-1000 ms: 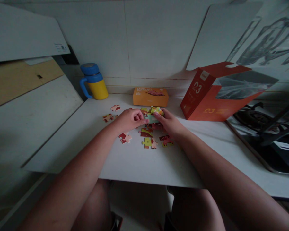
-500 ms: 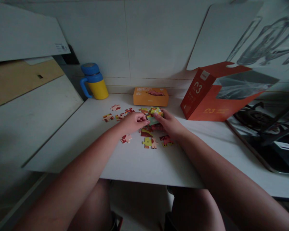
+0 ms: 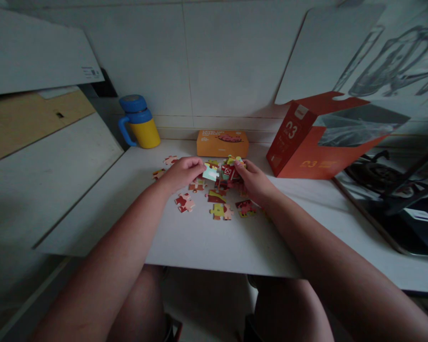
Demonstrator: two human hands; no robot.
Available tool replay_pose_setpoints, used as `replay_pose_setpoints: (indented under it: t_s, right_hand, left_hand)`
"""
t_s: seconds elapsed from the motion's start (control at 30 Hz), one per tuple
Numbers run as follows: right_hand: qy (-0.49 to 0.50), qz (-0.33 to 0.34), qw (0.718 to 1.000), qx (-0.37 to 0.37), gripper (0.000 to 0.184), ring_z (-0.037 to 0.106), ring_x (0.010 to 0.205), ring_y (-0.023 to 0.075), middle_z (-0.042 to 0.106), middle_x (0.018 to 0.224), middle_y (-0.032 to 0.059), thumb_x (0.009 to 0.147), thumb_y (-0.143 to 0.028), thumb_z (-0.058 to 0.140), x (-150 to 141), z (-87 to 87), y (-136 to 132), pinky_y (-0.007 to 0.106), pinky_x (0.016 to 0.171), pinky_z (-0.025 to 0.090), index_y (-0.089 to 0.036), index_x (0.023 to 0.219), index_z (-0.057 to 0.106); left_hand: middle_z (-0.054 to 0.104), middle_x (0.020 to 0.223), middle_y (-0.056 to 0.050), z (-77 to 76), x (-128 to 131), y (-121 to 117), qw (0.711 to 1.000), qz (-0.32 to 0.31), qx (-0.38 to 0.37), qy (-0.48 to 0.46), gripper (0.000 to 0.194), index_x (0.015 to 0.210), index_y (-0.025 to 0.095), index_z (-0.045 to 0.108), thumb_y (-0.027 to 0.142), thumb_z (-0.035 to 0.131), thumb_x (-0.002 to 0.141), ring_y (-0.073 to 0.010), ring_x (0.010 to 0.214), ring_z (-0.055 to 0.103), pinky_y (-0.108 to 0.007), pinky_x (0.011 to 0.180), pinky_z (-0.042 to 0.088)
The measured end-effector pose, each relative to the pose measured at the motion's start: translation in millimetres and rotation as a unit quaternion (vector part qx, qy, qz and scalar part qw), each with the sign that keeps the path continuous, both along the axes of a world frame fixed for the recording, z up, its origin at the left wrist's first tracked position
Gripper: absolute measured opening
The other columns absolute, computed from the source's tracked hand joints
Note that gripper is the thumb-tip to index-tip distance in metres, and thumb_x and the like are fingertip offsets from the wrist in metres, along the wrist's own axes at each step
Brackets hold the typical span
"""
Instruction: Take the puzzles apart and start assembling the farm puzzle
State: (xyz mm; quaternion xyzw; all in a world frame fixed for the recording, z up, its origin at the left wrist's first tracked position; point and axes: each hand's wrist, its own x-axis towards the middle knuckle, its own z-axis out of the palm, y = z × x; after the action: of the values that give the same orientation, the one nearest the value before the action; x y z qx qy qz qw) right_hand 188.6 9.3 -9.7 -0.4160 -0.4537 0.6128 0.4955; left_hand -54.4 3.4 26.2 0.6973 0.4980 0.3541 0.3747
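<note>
Where the left hand [image 3: 185,172] is: fingers pinch a pale-blue jigsaw piece [image 3: 210,172].
Right hand [image 3: 255,181]: fingers grip stacked jigsaw pieces [image 3: 228,170].

A pale blue-green puzzle piece [image 3: 210,173] with yellow along its top is pinched by the left hand [image 3: 184,172]. Across from it, a red piece [image 3: 227,171] bearing a white crossed square and a yellow piece [image 3: 231,160] sit at the right hand [image 3: 254,179]; whether these are joined or only stacked is hard to tell. Flat on the counter [image 3: 207,242] lie a dark-red-and-pink piece [image 3: 184,203], a yellow-and-pink piece [image 3: 221,212], a brown-and-yellow-green piece [image 3: 217,195] and a red-and-green piece [image 3: 246,208].
</note>
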Motion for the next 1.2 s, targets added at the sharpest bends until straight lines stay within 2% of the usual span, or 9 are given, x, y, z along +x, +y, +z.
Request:
replay_pose_setpoints:
  t_s: [0.13,0.33,0.53,0.7,0.83,0.9,0.97,1.1,1.2]
  right_hand:
    - [-0.003,0.003,1.0,0.009,0.036,0.065,0.073,0.014,0.066,0.087,-0.0021,0.09,-0.054,0.077,0,-0.9,0,0.028,0.062,0.066,-0.025,0.1,0.059]
    - [-0.01,0.001,1.0,0.009,0.034,0.065,0.07,0.013,0.067,0.089,-0.0019,0.092,-0.051,0.076,0,1.9,-1,0.026,0.06,0.066,-0.024,0.101,0.059]
    - [-0.016,0.003,1.0,-0.002,0.027,0.066,0.068,0.0125,0.068,0.087,-0.0024,0.097,-0.047,0.072,-1,3.0,-2,0.026,0.06,0.066,-0.024,0.102,0.058]
    - [-0.025,0.013,1.0,-0.01,0.029,0.068,0.071,0.0137,0.07,0.09,-0.0009,0.095,-0.049,0.073,-1,3.5,-4,0.026,0.061,0.065,-0.025,0.102,0.058]
    - [-0.023,0.028,0.999,-0.025,0.031,0.069,0.074,0.0156,0.07,0.088,-0.0005,0.094,-0.053,0.074,-2,3.2,-5,0.029,0.064,0.066,-0.026,0.101,0.059]
    - [-0.026,0.034,0.999,-0.032,0.033,0.068,0.074,0.016,0.068,0.085,-0.0007,0.094,-0.056,0.072,-2,2.5,-6,0.03,0.065,0.066,-0.026,0.101,0.06]
    - [-0.028,0.04,0.998,-0.034,0.034,0.068,0.074,0.0163,0.068,0.086,-0.0004,0.094,-0.058,0.07,-2,1.7,-7,0.031,0.066,0.066,-0.027,0.101,0.06]
    - [-0.031,0.071,0.997,-0.015,0.039,0.069,0.078,0.0151,0.071,0.098,0.0001,0.086,-0.051,0.081,-2,1.5,-10,0.029,0.069,0.066,-0.027,0.108,0.062]
    - [-0.043,0.094,0.995,0.007,0.045,0.067,0.073,0.0117,0.071,0.097,-0.0015,0.078,-0.043,0.09,-1,2.1,-11,0.025,0.07,0.064,-0.025,0.109,0.064]
  left_hand:
    - [0.056,0.063,0.002,9.6,-22,6,0.997,0.044,-0.06,-0.01,0.021,0.073,0.019,0.059,0.037,0.065,0.083,-0.011,0.056,0.05,-0.024,0.053,0.038]
    - [0.071,0.07,-0.006,18.2,-59,11,0.976,0.093,-0.186,0.061,0.017,0.08,0.018,0.066,0.034,0.07,0.076,-0.0124,0.054,0.054,-0.024,0.049,0.037]
    - [0.069,0.067,-0.005,26.2,-82,4,0.946,0.038,-0.275,0.17,0.027,0.079,0.018,0.072,0.045,0.074,0.075,-0.011,0.047,0.042,-0.025,0.044,0.028]
    - [0.062,0.057,-0.003,23.1,-91,9,0.915,0.089,-0.257,0.299,0.04,0.071,0.02,0.072,0.06,0.074,0.075,-0.012,0.043,0.039,-0.027,0.044,0.022]
    - [0.045,0.042,-0.002,12.1,-92,22,0.896,0.156,-0.136,0.394,0.054,0.049,0.022,0.057,0.067,0.077,0.071,-0.0154,0.042,0.04,-0.028,0.047,0.023]
    - [0.045,0.042,-0.002,6.9,-84,26,0.903,0.202,-0.041,0.378,0.054,0.049,0.023,0.055,0.066,0.078,0.073,-0.0173,0.046,0.042,-0.029,0.049,0.023]
    - [0.052,0.049,-0.003,2.6,-69,25,0.927,0.204,0.027,0.313,0.05,0.057,0.022,0.061,0.064,0.073,0.08,-0.0182,0.053,0.046,-0.029,0.052,0.027]
    - [0.073,0.081,-0.005,-6.0,-23,14,0.99,0.085,0.026,0.114,0.044,0.091,0.019,0.073,0.063,0.068,0.089,-0.0172,0.073,0.062,-0.025,0.064,0.042]
    - [0.074,0.104,-0.009,-15.7,7,7,0.999,-0.026,-0.019,-0.006,0.043,0.111,0.019,0.07,0.055,0.073,0.089,-0.0183,0.089,0.067,-0.027,0.072,0.05]
